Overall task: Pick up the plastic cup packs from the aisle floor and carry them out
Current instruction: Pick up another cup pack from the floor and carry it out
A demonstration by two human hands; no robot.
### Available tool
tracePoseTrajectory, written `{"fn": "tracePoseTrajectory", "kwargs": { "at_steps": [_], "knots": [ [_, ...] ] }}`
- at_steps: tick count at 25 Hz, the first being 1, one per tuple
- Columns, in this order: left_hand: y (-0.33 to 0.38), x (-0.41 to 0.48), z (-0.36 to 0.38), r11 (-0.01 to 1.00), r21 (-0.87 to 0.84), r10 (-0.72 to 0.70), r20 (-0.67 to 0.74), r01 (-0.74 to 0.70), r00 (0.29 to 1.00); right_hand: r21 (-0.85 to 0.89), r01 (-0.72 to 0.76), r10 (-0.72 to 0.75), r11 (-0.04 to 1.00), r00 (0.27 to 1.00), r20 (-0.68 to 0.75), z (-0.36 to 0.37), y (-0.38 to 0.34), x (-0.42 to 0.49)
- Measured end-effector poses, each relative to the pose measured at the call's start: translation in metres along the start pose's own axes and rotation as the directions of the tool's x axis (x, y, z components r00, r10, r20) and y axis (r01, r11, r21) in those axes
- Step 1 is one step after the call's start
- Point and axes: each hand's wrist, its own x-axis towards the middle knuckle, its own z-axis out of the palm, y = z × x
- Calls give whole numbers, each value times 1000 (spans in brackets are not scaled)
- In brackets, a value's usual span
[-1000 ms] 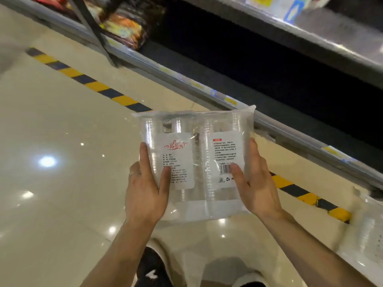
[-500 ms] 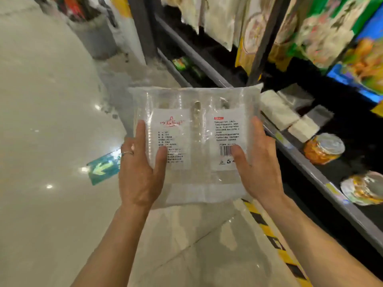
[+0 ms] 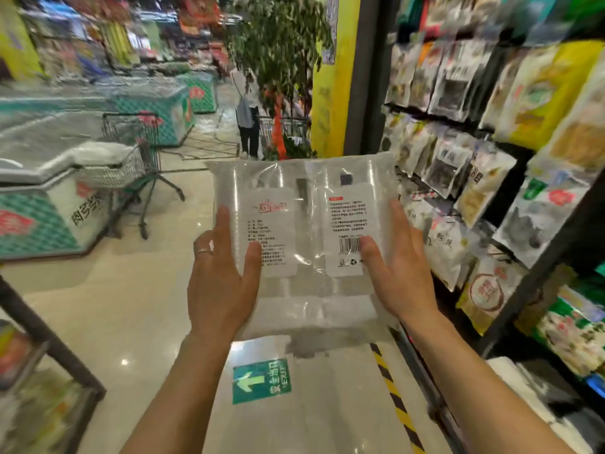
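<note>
Cup packs (image 3: 304, 237) held upright in air, above aisle floor, between both hands. Left hand (image 3: 219, 280) grasps left edge, thumb on front label. Right hand (image 3: 402, 267) grasps right edge, thumb by barcode. Other fingers mostly behind film, probably bracing back. Green arrow sticker (image 3: 262, 380) on floor below.

Clear plastic cup packs (image 3: 306, 244), white-labelled, held upright above the floor.

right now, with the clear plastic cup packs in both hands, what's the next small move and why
Probably walk forward past the green arrow floor sticker: left hand and right hand grip the clear plastic cup packs, lifted off the floor.
</note>
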Motion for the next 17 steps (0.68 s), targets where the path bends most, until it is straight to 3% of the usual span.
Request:
{"fn": "tracePoseTrajectory", "kwargs": {
  "at_steps": [9,17],
  "knots": [
    [-2,97,-120,989,144,43,-121,-26,992,102,161,-158,982,987,-39,21,-128,74],
    [-30,169,-112,970,233,-17,-230,72,973,176,271,-276,946,961,3,93,-143,167]
  ]
}}
